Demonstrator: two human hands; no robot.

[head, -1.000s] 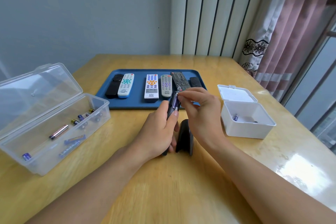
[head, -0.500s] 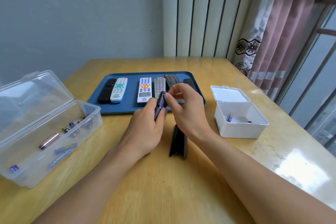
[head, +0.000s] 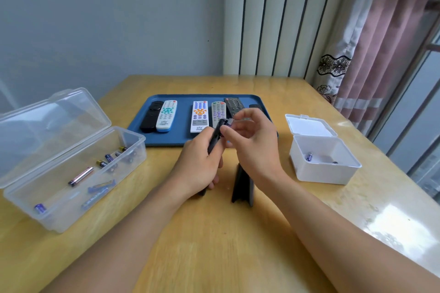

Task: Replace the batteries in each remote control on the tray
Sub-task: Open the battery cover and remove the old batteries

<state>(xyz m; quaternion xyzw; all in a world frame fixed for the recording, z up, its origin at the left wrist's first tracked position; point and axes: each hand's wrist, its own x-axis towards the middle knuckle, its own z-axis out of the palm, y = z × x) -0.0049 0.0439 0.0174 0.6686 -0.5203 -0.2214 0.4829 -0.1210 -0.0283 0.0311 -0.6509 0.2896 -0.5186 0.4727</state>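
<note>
Gripping black remote in left hand, fingers curled round its body; lower end poking out below the palm near the table, most of the body hidden behind the hand. Long axis running from near-left up to far-right, top end tilting away toward the tray. Pinching a purple battery at the remote's top end with right hand, thumb and forefinger closed on it, other fingers loosely fanned out above; battery mostly covered by fingertips, so orientation and polarity not readable. Battery bay itself facing away, not visible. Lying on the table just beside the right wrist: dark cover piece, long axis pointing roughly away, far end tucked under the wrist. Sitting on the tray in a row, all lengthwise pointing away: black remote on far left, white-and-teal remote, white remote with orange buttons, grey remote partly blocked by the held one, dark remote with near end hidden by right-hand fingers, and one more dark item at the right edge, mostly hidden, identity unclear. Standing open on the left: clear box holding several batteries lying at mixed angles, labels too blurred to read. Standing open on the right: white box, one battery showing inside, a second dark object only partly visible.
</note>
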